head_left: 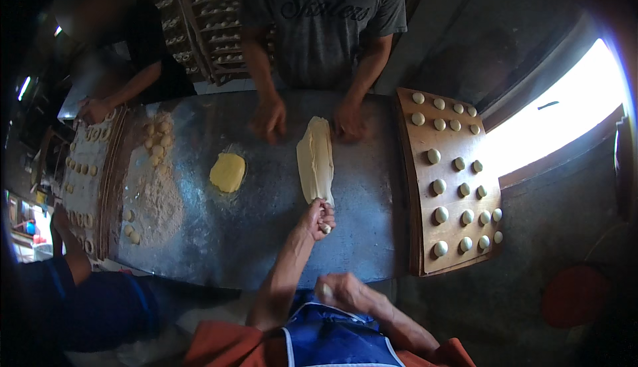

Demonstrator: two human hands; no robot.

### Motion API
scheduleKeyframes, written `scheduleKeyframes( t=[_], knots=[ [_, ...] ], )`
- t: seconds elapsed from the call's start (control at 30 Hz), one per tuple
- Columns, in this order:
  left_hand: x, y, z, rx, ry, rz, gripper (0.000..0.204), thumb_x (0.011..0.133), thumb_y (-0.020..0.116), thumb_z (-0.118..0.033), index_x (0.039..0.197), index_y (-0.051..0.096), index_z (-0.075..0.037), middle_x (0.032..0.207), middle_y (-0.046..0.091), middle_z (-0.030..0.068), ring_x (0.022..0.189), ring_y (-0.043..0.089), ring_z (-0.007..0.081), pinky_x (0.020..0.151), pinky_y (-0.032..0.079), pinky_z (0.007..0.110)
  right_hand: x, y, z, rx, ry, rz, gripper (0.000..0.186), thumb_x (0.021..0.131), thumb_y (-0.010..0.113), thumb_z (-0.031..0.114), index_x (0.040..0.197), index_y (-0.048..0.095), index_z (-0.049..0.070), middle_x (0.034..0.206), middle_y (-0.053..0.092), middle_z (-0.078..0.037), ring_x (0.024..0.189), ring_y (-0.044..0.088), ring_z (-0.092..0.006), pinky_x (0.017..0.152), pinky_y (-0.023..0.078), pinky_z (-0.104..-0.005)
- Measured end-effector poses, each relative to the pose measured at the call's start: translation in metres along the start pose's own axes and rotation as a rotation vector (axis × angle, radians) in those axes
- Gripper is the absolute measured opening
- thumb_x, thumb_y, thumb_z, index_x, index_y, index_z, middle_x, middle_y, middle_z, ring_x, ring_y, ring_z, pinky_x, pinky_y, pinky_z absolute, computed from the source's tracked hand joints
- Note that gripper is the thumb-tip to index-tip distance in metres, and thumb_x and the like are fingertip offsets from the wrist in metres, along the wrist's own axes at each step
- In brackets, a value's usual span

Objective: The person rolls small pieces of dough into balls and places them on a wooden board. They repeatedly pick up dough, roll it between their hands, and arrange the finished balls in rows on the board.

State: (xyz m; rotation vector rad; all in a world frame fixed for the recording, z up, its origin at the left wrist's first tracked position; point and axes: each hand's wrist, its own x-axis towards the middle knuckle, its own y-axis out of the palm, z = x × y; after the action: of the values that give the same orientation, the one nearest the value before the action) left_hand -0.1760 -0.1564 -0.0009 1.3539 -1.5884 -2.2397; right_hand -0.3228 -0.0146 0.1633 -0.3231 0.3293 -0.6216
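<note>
My left hand (318, 218) is closed round the near end of a long, pale strip of dough (312, 154) lying lengthways on the metal table, with a small lump showing at my fingers. My right hand (342, 292) is closed and blurred near the table's front edge, by my blue apron (339, 337); something small and pale shows at its fingers, too unclear to name. The hands of the person opposite (270, 121) are on either side of the strip's far end. A yellow slab (226, 172) of soft dough or fat lies left of the strip.
On the right stands a wooden board (422, 161) with rows of dough balls. At left are flour (156, 204), more balls (157, 141) and stacked trays (100, 168). Two co-workers (143, 55) (86, 294) work there. Racks (209, 28) stand behind the table (246, 247).
</note>
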Motion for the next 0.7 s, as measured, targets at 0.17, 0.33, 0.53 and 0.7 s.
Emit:
scheduleKeyframes(
  t=[0.17, 0.33, 0.53, 0.7],
  knots=[
    [-0.051, 0.001, 0.017, 0.451, 0.305, -0.085, 0.032, 0.100, 0.059, -0.040, 0.110, 0.057, -0.010, 0.084, 0.055, -0.0003, 0.061, 0.053, 0.0129, 0.054, 0.047, 0.032, 0.059, -0.045, -0.013, 0.244, -0.235, -0.405, 0.094, 0.090, 0.083, 0.032, 0.162, 0.026, 0.009, 0.123, 0.069, -0.014, 0.108, 0.067, -0.0228, 0.098, 0.053, -0.0407],
    [-0.053, -0.072, 0.006, 1.538, 1.040, -0.307, 0.040, 0.105, 0.056, -0.036, 0.127, 0.057, -0.003, 0.106, 0.072, 0.0179, 0.081, 0.072, 0.0349, 0.072, 0.057, 0.051, 0.176, -0.048, -0.035, 0.322, -0.251, -0.364, 0.115, 0.088, 0.086, 0.030, 0.168, 0.004, 0.016, 0.150, 0.053, -0.018, 0.113, 0.066, -0.0242, 0.099, 0.053, -0.0425],
    [-0.154, 0.007, 0.046, 2.060, 0.717, -0.165, 0.022, 0.101, 0.049, -0.016, 0.090, 0.058, 0.001, 0.080, 0.063, 0.0239, 0.077, 0.062, 0.0519, 0.073, 0.052, 0.054, 0.213, -0.009, -0.109, 0.113, -0.029, -0.180, 0.034, 0.101, 0.069, 0.032, 0.117, 0.065, 0.003, 0.115, 0.069, -0.016, 0.099, 0.067, -0.0287, 0.083, 0.054, -0.0467],
    [-0.238, 0.124, 0.048, 1.974, 1.260, 0.206, 0.024, 0.098, 0.044, -0.016, 0.079, 0.053, -0.007, 0.076, 0.057, 0.0112, 0.080, 0.058, 0.0342, 0.086, 0.043, 0.048, 0.142, 0.014, -0.093, 0.118, -0.238, -0.335, 0.035, 0.101, 0.064, 0.034, 0.088, 0.061, 0.002, 0.095, 0.060, -0.020, 0.091, 0.058, -0.0415, 0.079, 0.047, -0.0498]
  ],
)
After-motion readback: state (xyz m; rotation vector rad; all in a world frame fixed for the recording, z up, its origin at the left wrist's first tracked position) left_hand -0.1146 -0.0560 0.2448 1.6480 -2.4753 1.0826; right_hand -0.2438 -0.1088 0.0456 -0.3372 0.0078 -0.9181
